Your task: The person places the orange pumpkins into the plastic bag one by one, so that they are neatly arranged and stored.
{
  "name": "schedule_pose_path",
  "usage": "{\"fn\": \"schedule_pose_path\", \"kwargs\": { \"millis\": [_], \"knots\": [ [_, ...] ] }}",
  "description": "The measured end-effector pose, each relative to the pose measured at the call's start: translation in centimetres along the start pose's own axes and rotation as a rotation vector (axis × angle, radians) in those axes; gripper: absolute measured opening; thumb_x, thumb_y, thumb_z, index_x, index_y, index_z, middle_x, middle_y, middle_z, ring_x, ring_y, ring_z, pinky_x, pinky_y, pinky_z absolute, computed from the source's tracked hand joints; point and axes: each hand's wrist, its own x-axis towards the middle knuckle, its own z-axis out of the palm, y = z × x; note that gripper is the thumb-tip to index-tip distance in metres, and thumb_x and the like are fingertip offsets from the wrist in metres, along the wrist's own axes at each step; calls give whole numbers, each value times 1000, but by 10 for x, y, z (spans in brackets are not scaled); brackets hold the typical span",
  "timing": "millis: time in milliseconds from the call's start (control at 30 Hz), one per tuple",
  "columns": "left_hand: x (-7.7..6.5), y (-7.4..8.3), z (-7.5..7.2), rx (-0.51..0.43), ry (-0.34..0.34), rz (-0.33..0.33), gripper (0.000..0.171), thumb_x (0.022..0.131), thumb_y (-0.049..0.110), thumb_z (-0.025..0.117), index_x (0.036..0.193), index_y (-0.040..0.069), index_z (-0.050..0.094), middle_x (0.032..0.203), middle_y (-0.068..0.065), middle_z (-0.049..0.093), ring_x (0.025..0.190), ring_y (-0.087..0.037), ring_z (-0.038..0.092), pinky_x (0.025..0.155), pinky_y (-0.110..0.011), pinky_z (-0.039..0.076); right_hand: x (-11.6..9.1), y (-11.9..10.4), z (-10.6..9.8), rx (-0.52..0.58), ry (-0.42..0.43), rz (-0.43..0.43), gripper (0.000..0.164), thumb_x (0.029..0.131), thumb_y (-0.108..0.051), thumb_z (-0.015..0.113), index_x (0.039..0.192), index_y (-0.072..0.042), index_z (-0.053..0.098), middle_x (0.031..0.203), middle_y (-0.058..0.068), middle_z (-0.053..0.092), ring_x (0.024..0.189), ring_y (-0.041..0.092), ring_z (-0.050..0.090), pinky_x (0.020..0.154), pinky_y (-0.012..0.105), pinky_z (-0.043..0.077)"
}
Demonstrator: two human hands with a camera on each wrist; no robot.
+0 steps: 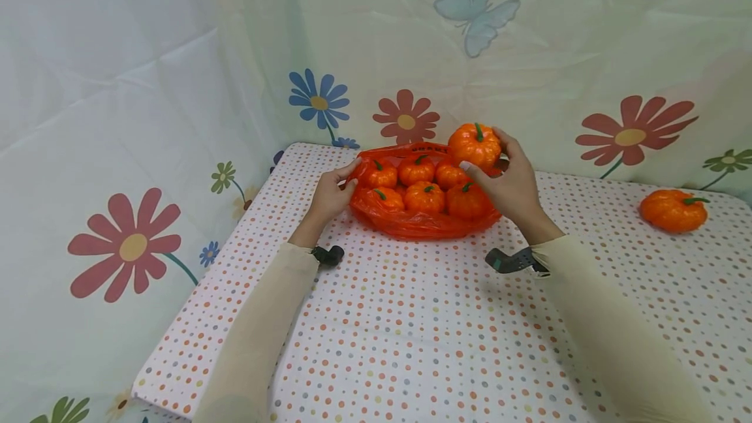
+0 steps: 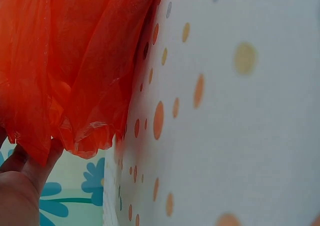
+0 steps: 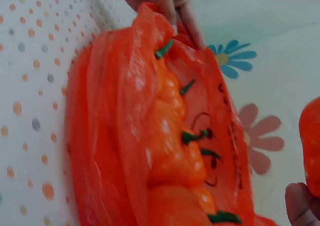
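A thin red plastic bag (image 1: 405, 226) sits open on the table, holding several small orange pumpkins (image 1: 424, 197) with green stems. My left hand (image 1: 330, 196) grips the bag's left edge between thumb and fingers; in the left wrist view the fingers (image 2: 35, 171) are partly behind the red film. Above the bag's right end, my right hand (image 1: 517, 181) holds another orange pumpkin (image 1: 473, 146), thumb on the near side and fingers at its right. The right wrist view shows only part of this held pumpkin (image 3: 312, 146), beside the bag's mouth.
One more orange pumpkin (image 1: 673, 211) lies on its side at the table's right. A dotted white cloth covers the table (image 1: 411, 331). Behind and to the left hang pale curtains (image 1: 529, 77) with flowers and a butterfly. Each wrist wears a dark camera mount (image 1: 510, 260).
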Motion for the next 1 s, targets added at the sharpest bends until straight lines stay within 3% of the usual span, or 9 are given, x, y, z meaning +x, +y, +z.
{"fn": "schedule_pose_path", "kwargs": {
  "millis": [67, 133, 500, 1000],
  "knots": [
    [0, 0, 0, 9, 2, -4, 48, 98, 5, 56, 142, 23, 52, 148, 2, 52, 140, -19, 46, 109, -40, 46, 1, -2, 13, 9, -60, -5, 88, 88, -38, 72, 156, -12, 23, 152, 16, 39, 125, 35, 48, 106, 50, 47],
    [-1, 0, -1, 16, 5, -5, 49, 98, 5, 56, 142, 24, 53, 148, 1, 52, 140, -20, 46, 109, -40, 47, 2, -2, 25, 10, -113, 3, 89, 87, -41, 73, 156, -13, 24, 151, 16, 40, 127, 35, 47, 107, 54, 46],
    [0, -2, 1, 25, 4, 33, 48, 98, 5, 56, 142, 24, 53, 147, -1, 54, 139, -20, 48, 108, -40, 48, 9, -2, 76, -16, -237, 74, 89, 86, -44, 74, 156, -17, 25, 153, 14, 38, 135, 35, 42, 106, 54, 47],
    [-1, -1, 0, 11, 0, 30, 48, 98, 5, 56, 142, 24, 53, 147, -2, 53, 139, -21, 48, 107, -40, 48, 21, 4, 102, -151, -271, 118, 90, 87, -47, 71, 156, -15, 24, 152, 16, 39, 136, 37, 40, 110, 59, 41]
  ]
}}
